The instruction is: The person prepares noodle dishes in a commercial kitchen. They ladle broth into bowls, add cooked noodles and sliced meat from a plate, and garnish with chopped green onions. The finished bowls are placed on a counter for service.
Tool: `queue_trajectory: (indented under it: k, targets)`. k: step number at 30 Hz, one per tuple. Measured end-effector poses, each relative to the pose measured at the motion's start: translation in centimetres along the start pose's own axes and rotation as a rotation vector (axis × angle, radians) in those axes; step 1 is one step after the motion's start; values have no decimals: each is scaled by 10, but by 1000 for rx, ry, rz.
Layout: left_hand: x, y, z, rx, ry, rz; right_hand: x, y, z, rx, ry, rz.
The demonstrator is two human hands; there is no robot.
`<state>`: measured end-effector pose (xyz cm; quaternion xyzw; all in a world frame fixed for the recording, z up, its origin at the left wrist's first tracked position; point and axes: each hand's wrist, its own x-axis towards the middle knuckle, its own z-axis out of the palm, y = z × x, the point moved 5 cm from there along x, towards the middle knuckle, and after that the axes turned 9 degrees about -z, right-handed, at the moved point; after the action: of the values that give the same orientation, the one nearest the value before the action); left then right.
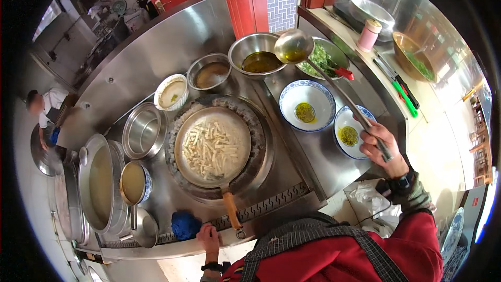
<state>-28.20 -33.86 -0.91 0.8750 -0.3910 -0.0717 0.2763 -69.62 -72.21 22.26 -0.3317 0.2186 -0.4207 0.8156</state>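
My right hand (381,145) grips the handle of a metal ladle (328,76). Some yellowish oil lies in the ladle's bowl, which hangs between a steel basin of dark oil (261,62) and a steel basin of chopped greens (319,58). Beneath the handle are two blue-rimmed white bowls (307,96) (342,115), each with a little yellow-green oil in the bottom. At the stove's front edge rests my left hand (208,238), fingers curled, beside a blue cloth (186,225). A wooden-handled pan (213,147) on the burner contains pale strips in liquid.
Left of the burner stand a large pot of cloudy broth (100,188), a steel pot (144,131) and a strainer over a patterned bowl (133,182). Green- and black-handled tools (403,90) lie on the right ledge. Another person (49,105) is at far left.
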Motion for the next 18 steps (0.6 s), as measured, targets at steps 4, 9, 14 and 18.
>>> queue_trajectory:
  k: [4, 9, 14, 18]
  targets:
    - [-1, 6, -2, 31, 65, 34, 53, 18, -1, -520, 24, -69]
    - [-1, 12, -5, 50, 87, 31, 88, 29, 2, -749, -75, -106]
    - [-3, 17, -10, 33, 131, 52, 98, 37, 0, -628, -39, -96]
    - [-1, 11, -5, 33, 88, 39, 110, 47, -22, -202, -14, -3]
